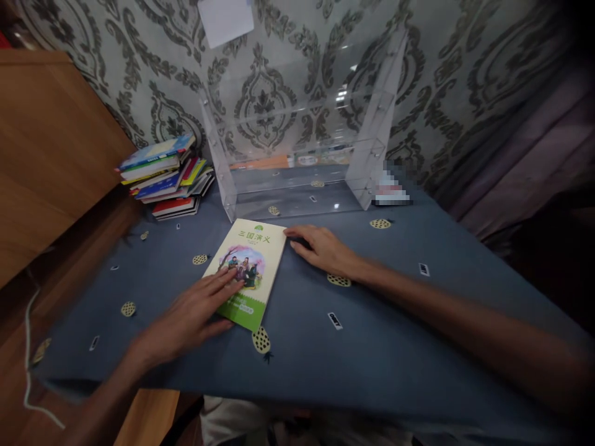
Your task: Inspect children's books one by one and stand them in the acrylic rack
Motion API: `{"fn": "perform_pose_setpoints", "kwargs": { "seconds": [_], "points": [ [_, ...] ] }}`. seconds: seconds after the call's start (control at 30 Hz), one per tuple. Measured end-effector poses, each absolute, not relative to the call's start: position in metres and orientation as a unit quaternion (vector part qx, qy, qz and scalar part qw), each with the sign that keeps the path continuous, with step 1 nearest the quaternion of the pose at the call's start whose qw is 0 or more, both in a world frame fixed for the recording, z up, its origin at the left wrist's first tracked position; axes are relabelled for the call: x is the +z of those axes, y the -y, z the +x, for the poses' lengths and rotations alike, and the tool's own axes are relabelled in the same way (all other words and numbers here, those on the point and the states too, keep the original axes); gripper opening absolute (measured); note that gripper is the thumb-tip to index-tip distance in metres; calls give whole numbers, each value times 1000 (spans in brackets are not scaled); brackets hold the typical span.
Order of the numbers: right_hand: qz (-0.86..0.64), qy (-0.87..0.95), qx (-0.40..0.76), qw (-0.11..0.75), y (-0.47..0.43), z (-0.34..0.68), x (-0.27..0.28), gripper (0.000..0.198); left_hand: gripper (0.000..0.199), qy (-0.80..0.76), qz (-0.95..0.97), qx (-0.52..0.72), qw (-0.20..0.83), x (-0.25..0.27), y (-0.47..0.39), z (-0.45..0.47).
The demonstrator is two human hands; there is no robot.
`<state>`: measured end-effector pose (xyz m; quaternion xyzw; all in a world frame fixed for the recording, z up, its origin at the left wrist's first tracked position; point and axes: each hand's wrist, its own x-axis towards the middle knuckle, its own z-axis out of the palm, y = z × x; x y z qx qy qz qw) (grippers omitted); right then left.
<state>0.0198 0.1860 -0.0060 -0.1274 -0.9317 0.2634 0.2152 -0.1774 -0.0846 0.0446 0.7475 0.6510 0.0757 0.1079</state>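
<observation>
Left hand (pixel 188 314) on book (pixel 255 267); transparent rack (pixel 367 167) behind; stacked books (pixel 166 176) beside rack.

The left hand (pixel 188 316) and right hand (pixel 323 249) are bare, with slender fingers. The left forearm (pixel 114 384) and right forearm (pixel 432 303) are bare too, slim and smooth-outlined.

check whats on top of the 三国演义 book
The left hand rests on the 三国演义 book, fingers over part of its cover illustration; the right hand is at its upper-right corner. Print under those left fingers is hidden.
</observation>
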Motion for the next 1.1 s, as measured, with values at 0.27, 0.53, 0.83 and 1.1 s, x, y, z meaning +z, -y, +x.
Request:
{"fn": "perform_pose_setpoints", "kwargs": {
  "seconds": [0.27,0.53,0.83,1.1],
  "points": [
    [-138,938,241,207,-193,-10,-9,30,49,-643,762,56,-51,19,80,-154],
    [-146,940,233,202,-192,-28,-14,36,40,-646,750,32,-137,17,72,-119],
    [-82,931,257,245,-147,12,-8,26,37,-618,768,114,-122,23,72,-126],
    [-42,889,390,235,-107,55,0,26,35,-609,775,118,-120,31,69,-121]
  ]
}}
